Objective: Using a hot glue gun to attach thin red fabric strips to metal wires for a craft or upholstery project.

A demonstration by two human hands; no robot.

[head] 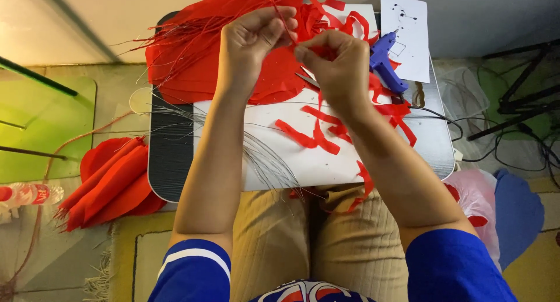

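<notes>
Left hand (251, 42) and right hand (335, 63) meeting above a small table (434, 133), fingertips of both pinched on a thin red wire (274, 3); long axis slanting up and away toward the left; red paper strips (309, 135) and blue glue gun (385, 61) lying just beside.

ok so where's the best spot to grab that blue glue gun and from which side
Probably the blue glue gun is best taken by its handle, the thick part slanting down toward the tray's right edge, coming in from the right. The nozzle points up toward the white paper sheet, and the right hand crowds its left side. The cord trails off the handle end, so wrap the fingers above it.
</notes>
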